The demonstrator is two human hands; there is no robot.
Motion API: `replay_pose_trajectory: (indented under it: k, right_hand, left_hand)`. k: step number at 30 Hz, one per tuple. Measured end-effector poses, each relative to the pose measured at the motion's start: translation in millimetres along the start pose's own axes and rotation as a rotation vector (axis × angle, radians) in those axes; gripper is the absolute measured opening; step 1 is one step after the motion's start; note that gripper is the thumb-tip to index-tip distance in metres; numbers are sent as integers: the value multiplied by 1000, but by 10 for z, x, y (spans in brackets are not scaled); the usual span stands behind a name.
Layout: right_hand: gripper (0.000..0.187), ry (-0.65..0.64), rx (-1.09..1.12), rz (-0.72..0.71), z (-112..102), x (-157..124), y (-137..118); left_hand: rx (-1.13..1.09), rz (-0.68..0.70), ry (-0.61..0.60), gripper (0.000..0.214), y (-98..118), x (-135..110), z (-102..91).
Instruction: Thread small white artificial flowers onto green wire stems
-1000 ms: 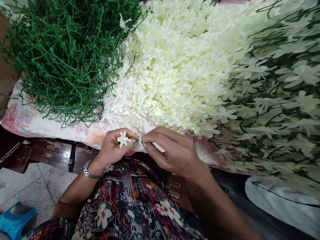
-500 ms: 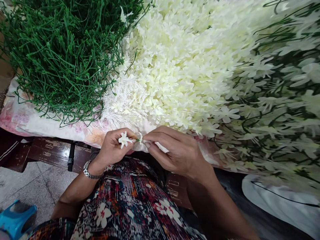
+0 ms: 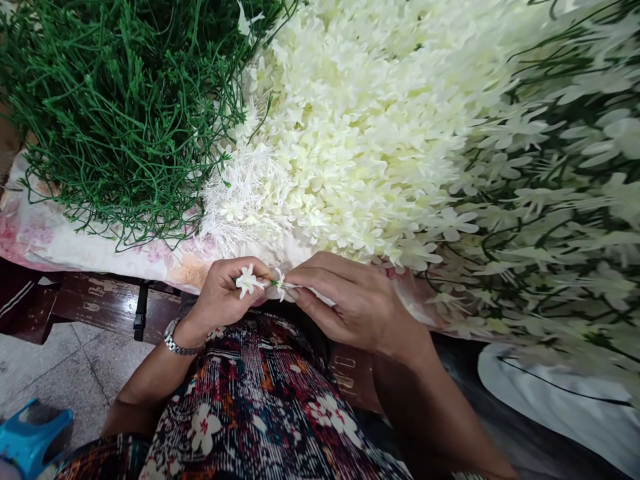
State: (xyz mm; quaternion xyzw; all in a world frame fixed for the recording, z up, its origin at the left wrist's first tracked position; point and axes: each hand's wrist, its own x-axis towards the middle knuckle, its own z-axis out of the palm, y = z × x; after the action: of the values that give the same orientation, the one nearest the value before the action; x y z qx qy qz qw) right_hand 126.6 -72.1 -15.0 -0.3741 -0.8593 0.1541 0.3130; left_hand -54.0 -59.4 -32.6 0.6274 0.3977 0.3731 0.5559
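Pinching white flowers (image 3: 247,281) between fingers (image 3: 320,278)

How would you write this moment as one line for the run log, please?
left hand: holding white flower | right hand: pinching at second white flower | beyond: green stems, piled white blossoms

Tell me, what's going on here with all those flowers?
A small white flower sticks out of the person's left hand. The right hand pinches fine white strands beside another small bloom, which sits between the hands. Green stems are heaped on the left, white flowers in the middle, and flowered stems on the right.
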Motion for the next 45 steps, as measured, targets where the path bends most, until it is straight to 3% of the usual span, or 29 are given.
replay_pose_trajectory:
  k: [11,19,28,45]
  right_hand:
    - [8,61,-263,15,92,-19,-58]
    - [17,243,-179,95,209,-52,-79]
    - [15,174,-102,95,226,-42,-51]
    - [18,221,39,117,333,-65,-6]
  left_hand:
    - [143,-1,17,9,64,34,56]
    - [126,-22,45,10,70,41,67]
    - [140,-9,17,10,67,51,55]
    - [147,5,53,12,47,36,88]
